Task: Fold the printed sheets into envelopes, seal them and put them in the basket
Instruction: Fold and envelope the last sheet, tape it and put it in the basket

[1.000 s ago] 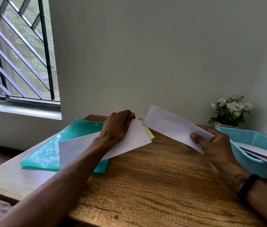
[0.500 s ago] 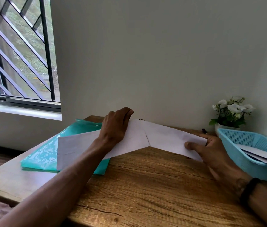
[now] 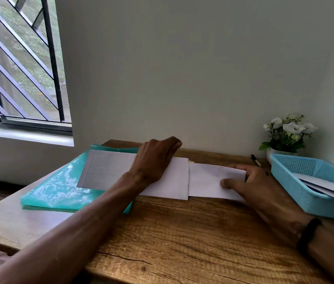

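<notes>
Nearest on the wooden bench (image 3: 182, 238), the right hand (image 3: 260, 187) pinches the right end of a white envelope (image 3: 207, 180) between thumb and fingers, holding it flat, while the left hand (image 3: 154, 160) lies with relaxed, nearly straight fingers pressing on a printed sheet (image 3: 104, 171) that rests partly on a green plastic folder (image 3: 53, 189). Farther right, the blue basket (image 3: 297, 181) already holds a few white envelopes, so by my reading some of the work is done, yet this sheet is neither folded, sealed nor dropped in. A pen (image 3: 256, 160) and a small flower pot (image 3: 289, 136) stand by the far wall.
</notes>
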